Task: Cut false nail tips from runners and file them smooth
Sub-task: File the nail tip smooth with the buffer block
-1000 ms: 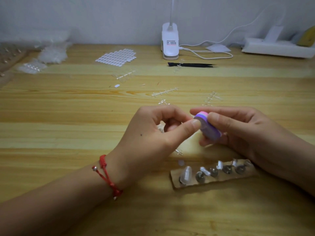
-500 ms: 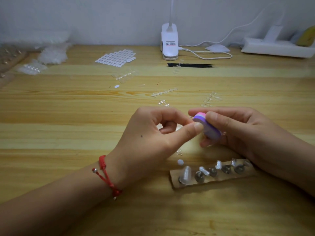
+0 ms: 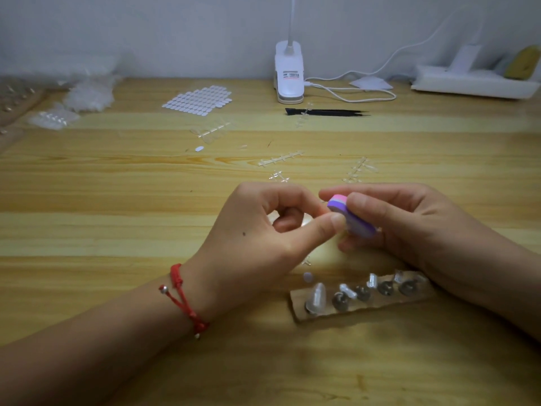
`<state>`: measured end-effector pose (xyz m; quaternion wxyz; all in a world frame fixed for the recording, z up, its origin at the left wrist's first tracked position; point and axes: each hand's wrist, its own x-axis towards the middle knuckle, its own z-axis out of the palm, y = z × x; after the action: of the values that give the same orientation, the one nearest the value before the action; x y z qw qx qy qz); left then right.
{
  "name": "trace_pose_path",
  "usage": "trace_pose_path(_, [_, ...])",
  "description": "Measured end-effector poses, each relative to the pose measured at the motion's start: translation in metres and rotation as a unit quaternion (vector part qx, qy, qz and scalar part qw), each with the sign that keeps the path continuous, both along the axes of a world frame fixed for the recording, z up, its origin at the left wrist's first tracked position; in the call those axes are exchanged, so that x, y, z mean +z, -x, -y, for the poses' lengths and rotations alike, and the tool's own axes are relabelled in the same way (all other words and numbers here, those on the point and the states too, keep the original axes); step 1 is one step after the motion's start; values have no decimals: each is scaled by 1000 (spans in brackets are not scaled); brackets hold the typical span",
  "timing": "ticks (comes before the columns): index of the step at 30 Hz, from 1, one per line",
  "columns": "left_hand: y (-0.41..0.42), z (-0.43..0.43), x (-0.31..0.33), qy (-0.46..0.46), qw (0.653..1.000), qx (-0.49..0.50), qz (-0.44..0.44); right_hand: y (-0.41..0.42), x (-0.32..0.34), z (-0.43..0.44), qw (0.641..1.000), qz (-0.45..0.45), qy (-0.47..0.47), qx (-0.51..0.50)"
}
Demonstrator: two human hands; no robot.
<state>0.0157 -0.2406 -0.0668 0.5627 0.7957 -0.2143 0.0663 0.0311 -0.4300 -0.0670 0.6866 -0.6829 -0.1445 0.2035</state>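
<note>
Wall (image 3: 146, 30), pale and bare, closes the room right behind the lamp (image 3: 288, 80). The tabletop (image 3: 117, 200) is light striped wood and runs forward from the lamp to the near edge.

Well in front of the lamp, both forearms come in from the near edge and the hands meet. The left hand (image 3: 263, 235) is curled, its thumb and forefinger pinching a tip against the file's end; the tip is nearly all hidden. The right hand (image 3: 409, 224) grips the file (image 3: 351, 218), thumb on top and fingers curled beneath.

Far right of the lamp, a white power strip (image 3: 474, 83) lies along the wall, and a white cable (image 3: 351, 95) loops from it toward the lamp. Far left of the lamp sit clear bags (image 3: 87, 93), their contents blurred. Just left of the lamp is a sheet of white oval stickers (image 3: 197, 100).

Nearer than the hands, in front of the lamp, a card strip (image 3: 360, 310) carries a row of round metal studs, some topped with clear tips (image 3: 317, 297).

A black tool (image 3: 325, 112) lies just in front of the lamp. Between it and the hands, clear runners (image 3: 279, 159) are scattered.

A red cord bracelet (image 3: 187, 300) circles the left wrist.
</note>
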Motion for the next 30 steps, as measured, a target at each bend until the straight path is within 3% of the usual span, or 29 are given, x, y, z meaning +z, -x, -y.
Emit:
trace_pose_path(5, [0, -1, 1, 21, 1000, 12, 7, -1, 0, -1, 999, -8, -50, -16])
trace_pose_path(11, [0, 1, -1, -2, 1000, -11, 8, 0, -2, 0, 1000, 6, -12, -8])
trace_pose_path(30, [-1, 0, -1, 12, 1000, 1, 4, -1, -2, 0, 1000, 10, -21, -4])
